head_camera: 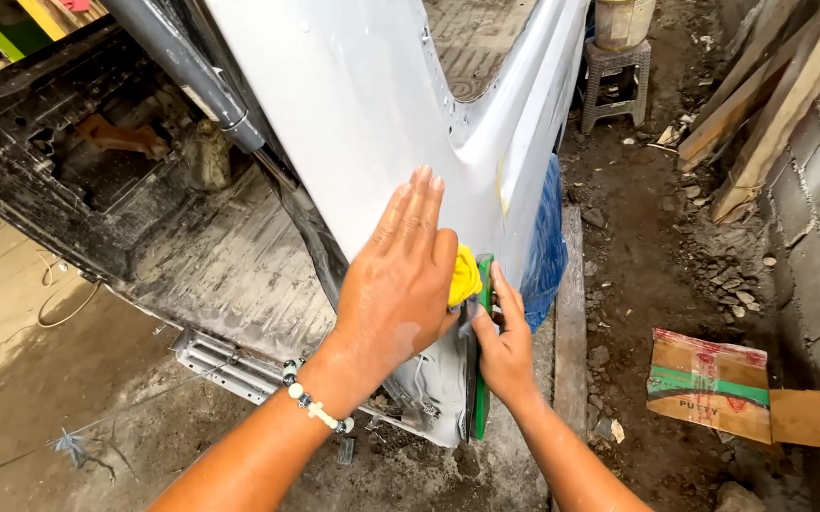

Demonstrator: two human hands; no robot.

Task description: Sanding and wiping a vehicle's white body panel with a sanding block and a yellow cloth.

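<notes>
You are pressing your left hand (400,284) flat, fingers spread, on the white panel (372,123); your right hand (503,341) is gripping a green block (482,379) beside it.

Even, soft daylight; your view is bright and sharp throughout. The grey-white primed metal body panel (372,114) reads near overexposed with mild sheen. Dark stripped vehicle floor (97,161) sits in shade. Straight lines bow slightly at the edges.
</notes>
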